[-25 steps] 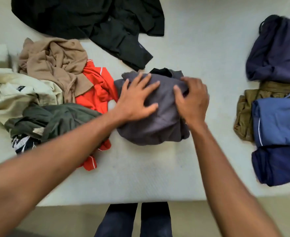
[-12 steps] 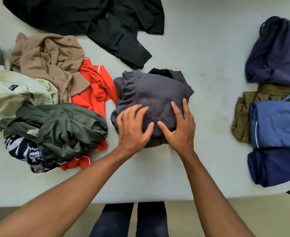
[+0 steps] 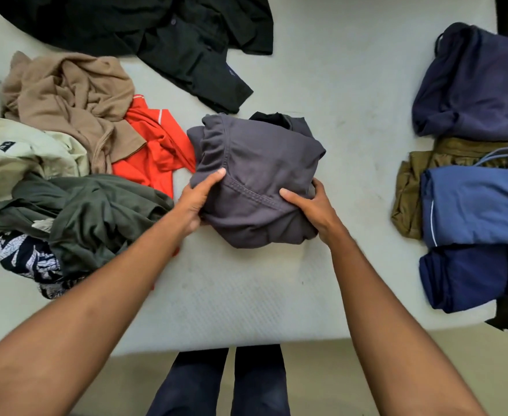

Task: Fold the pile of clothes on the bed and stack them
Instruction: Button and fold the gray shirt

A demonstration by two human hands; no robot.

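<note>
Gripping the folded grey garment (image 3: 258, 175) from either side, the left hand (image 3: 198, 199) and right hand (image 3: 309, 208) hook thumbs over its top, mid-bed (image 3: 351, 94). The unfolded pile (image 3: 76, 205) lies just left, the folded stack (image 3: 474, 205) well right. The cream garment (image 3: 22, 163) bears a dark label (image 3: 5, 146), its pale marks unreadable.

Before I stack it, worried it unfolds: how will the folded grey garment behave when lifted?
Probably floppy: the grey garment bulges with soft wrinkles. Its folds may open unless supported at both sides, as the left hand and right hand grip it now. The thick seam suggests moderately heavy cloth.
</note>
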